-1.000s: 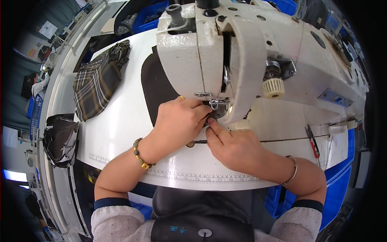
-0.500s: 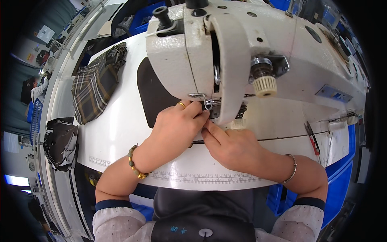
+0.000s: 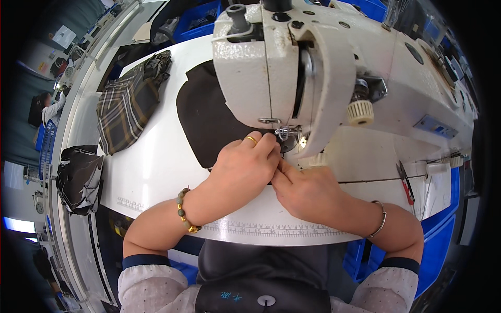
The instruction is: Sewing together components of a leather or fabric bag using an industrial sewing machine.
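Note:
Beneath the head of a white sewing machine [image 3: 242,73] lies a dark brown fabric piece [image 3: 206,120], its right part hidden by the machine and my hands. My left hand [image 3: 242,164], with a ring and a beaded bracelet at the wrist, has its fingers bent and closed on the fabric edge just in front of the metal presser foot [image 3: 285,133]. Close against it, my right hand [image 3: 308,190] pinches the same edge with thumb and fingers. The fingertips of both hands meet, and the exact grip between them is partly hidden.
Folded plaid fabric [image 3: 130,107] lies on the left of the white table [image 3: 151,180]. A dark bundle of cloth [image 3: 79,180] sits beyond its left edge. Red-handled thread snips [image 3: 406,185] rest at right. Blue bins [image 3: 436,245] stand below, and another person [image 3: 51,109] is far left.
The view has shifted, so the machine appears farther right. More of the dark fabric shows left of the machine. Both hands sit slightly lower and to the right in the picture, still pinching it.

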{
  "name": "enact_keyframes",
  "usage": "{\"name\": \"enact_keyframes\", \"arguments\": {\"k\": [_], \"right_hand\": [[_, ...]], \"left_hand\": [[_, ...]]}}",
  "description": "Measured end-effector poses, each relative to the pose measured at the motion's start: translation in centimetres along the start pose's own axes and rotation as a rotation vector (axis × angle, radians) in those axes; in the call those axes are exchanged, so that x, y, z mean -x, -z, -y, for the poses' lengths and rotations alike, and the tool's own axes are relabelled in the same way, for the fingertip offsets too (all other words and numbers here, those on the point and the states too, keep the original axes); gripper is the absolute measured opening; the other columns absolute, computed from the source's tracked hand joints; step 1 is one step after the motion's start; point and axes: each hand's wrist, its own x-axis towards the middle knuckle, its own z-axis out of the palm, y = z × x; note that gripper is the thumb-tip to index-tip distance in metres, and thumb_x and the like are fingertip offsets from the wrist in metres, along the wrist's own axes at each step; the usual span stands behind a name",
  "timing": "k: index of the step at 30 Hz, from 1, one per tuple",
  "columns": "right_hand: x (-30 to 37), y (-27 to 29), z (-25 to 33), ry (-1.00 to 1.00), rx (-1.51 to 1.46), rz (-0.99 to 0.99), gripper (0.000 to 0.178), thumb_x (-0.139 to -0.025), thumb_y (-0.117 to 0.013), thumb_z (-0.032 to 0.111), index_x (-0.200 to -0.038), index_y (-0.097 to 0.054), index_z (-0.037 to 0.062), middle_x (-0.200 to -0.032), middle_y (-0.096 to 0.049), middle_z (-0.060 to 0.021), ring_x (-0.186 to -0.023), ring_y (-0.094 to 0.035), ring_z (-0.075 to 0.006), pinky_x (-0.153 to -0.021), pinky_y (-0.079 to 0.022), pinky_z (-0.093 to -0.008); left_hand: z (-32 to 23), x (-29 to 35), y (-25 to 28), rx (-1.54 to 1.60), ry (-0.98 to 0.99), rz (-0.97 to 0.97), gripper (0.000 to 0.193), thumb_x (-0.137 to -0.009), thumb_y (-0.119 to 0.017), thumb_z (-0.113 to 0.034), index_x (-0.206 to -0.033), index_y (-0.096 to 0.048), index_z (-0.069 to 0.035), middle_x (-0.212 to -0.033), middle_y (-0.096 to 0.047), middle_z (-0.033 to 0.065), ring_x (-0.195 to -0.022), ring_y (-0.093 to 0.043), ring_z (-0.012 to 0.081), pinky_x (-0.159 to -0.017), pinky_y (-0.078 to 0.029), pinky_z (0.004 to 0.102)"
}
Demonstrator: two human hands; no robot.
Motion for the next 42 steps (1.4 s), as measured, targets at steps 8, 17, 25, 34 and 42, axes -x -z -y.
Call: {"name": "enact_keyframes", "arguments": {"k": [8, 17, 25, 34, 42], "right_hand": [[0.0, -0.1, -0.1, 0.000, 0.024, 0.013, 0.026, -0.080, -0.073, 0.016, -0.102, -0.070, 0.0036, -0.109, -0.072, -0.0128, -0.051, -0.061, -0.0182, -0.045, -0.049, -0.0312], [0.2, -0.7, -0.2, 0.030, 0.044, -0.111, 0.030, -0.079, -0.072, 0.015, -0.107, -0.070, 0.0047, -0.114, -0.071, -0.0114, -0.050, -0.060, -0.0152, -0.043, -0.048, -0.0301], [0.4, 0.8, 1.0, 0.074, -0.074, 0.023, 0.024, -0.082, -0.063, 0.009, -0.104, -0.065, 0.0018, -0.109, -0.072, -0.0189, -0.049, -0.061, -0.0163, -0.039, -0.047, -0.0291], [0.5, 1.4, 1.2, 0.121, -0.122, 0.013, 0.016, -0.080, -0.064, 0.007, -0.091, -0.056, -0.0005, -0.107, -0.068, -0.0324, -0.052, -0.067, -0.0226, -0.041, -0.053, -0.0325], [0.7, 1.4, 1.2, 0.156, -0.144, 0.039, 0.013, -0.079, -0.064, 0.008, -0.086, -0.054, 0.0016, -0.105, -0.070, -0.0310, -0.051, -0.065, -0.0210, -0.040, -0.050, -0.0323]], "left_hand": [[-0.6, -0.2, -0.9, -0.042, 0.086, -0.052, 0.022, -0.072, -0.066, -0.011, -0.091, -0.069, -0.001, -0.094, -0.058, 0.0067, -0.089, -0.060, 0.0208, -0.065, -0.052, 0.0299], [0.6, 0.5, 2.3, 0.124, 0.148, 0.043, 0.023, -0.072, -0.070, -0.010, -0.095, -0.074, -0.010, -0.083, -0.058, 0.0027, -0.083, -0.062, 0.0220, -0.065, -0.051, 0.0346], [-0.5, 1.0, 2.2, 0.086, 0.079, 0.109, 0.028, -0.073, -0.070, -0.012, -0.100, -0.073, -0.007, -0.081, -0.056, 0.0024, -0.079, -0.062, 0.0185, -0.064, -0.050, 0.0321], [-1.1, 0.8, 2.4, 0.075, 0.076, 0.122, 0.027, -0.072, -0.067, -0.013, -0.098, -0.072, -0.004, -0.082, -0.054, 0.0039, -0.078, -0.061, 0.0189, -0.063, -0.049, 0.0316], [-1.4, 1.0, 2.1, 0.060, 0.097, 0.110, 0.024, -0.073, -0.067, -0.013, -0.095, -0.071, -0.003, -0.081, -0.052, 0.0038, -0.077, -0.060, 0.0187, -0.062, -0.049, 0.0312]]}}
